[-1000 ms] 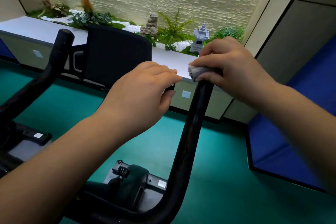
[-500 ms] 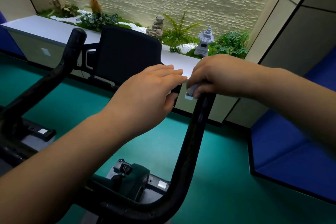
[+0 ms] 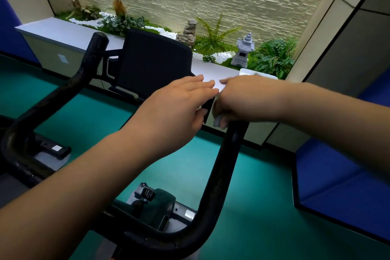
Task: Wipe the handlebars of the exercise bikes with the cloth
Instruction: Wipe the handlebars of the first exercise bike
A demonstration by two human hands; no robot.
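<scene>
Grey cloth [image 3: 219, 122] shows only as a small wad under the right hand [image 3: 247, 101], which is curled down over the top end of the right handlebar [image 3: 221, 175] and pinches the cloth against it. To do this step well, I would keep the cloth wrapped round the black tube with steady pressure and draw it down the whole grip, turning the wrist so the underside is wiped as well as the top. Beside it, the left hand [image 3: 179, 110] lies with fingers straight and together over the corner of the black console [image 3: 154, 63], seemingly bracing it. Further out, the left handlebar [image 3: 84, 76] stands untouched and well apart. Nearest obstruction is the console edge, just beside the right grip. Behind runs a pale ledge [image 3: 63, 31] with ferns and a small stone lantern [image 3: 243, 49], clear of the work.
</scene>
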